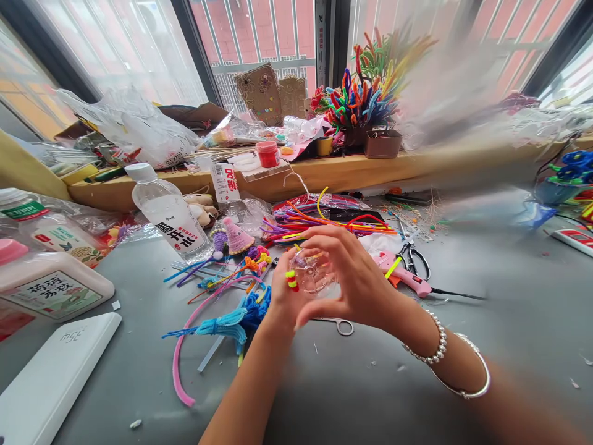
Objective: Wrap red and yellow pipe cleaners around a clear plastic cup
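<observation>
A clear round plastic piece [317,275] with a ringed centre sits between my two hands. My left hand [283,293] is closed on its left side, and a small yellow-and-red striped bit [291,280] shows at those fingers. Arched over the plastic piece, my right hand [354,272] has its fingers curved and its thumb well apart from them; whether the fingertips touch the piece is unclear. Just below the hands lie small metal scissors [344,327], partly covered. Bundled blue pipe cleaners [231,327] and a pink pipe cleaner [176,358] lie left of my left hand.
A pink glue gun [407,278] and black-handled scissors [419,264] lie right of my hands. Behind are loose coloured pipe cleaners [296,222]. A water bottle [169,213], a pink drink bottle [50,284] and a white box-like device [60,377] stand or lie at left.
</observation>
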Tool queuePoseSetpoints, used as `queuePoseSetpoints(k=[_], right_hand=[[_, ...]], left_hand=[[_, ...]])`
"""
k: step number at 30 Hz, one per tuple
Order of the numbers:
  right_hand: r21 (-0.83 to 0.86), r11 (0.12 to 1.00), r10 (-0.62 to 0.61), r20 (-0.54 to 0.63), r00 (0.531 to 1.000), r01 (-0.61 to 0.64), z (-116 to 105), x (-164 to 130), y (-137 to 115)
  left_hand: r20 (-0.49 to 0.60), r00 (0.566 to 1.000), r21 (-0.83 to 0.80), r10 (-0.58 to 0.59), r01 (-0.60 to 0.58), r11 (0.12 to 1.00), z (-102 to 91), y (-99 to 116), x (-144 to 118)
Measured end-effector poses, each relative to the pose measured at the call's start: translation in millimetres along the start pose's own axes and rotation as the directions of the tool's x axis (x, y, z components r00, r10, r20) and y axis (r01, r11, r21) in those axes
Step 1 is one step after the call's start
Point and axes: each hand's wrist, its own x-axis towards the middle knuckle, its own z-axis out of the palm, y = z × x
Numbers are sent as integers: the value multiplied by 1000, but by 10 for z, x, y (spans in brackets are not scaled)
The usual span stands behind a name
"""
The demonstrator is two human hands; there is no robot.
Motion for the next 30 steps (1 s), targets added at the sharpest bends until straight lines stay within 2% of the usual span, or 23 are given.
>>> queuePoseSetpoints(k=[2,5,8,10,14,18,23,26,30], right_hand=[[1,994,112,-68,991,-112,30,-5,-22],[-162,971,163,-104,981,-178,118,-39,-84],[-328,929,156,-77,985,-173,214,-84,-127],[-350,921,159,-72,985,-174,255,-103,-125],[-250,952,160,-78,984,-175,267,-108,-93],[-84,969,228,-57,972,-233,256,-94,-92],[81,928,367,-18,930,-365,256,-79,-103],[167,884,445,-12,896,-437,229,-62,-100],[178,889,437,-48,898,-423,182,-42,-110]], left_hand=[[-100,995,-55,25,-31,998,14,32,18],[-266,955,-68,131,-154,986,42,62,19],[-262,944,-7,203,-212,977,67,53,-9],[-235,939,26,249,-250,968,75,33,-29],[-213,925,65,313,-306,950,66,0,-53],[-200,898,152,392,-366,918,50,-9,-70],[-277,878,194,390,-347,918,50,8,-82],[-320,848,202,421,-373,905,47,32,-70],[-325,822,216,467,-416,883,36,45,-48]])
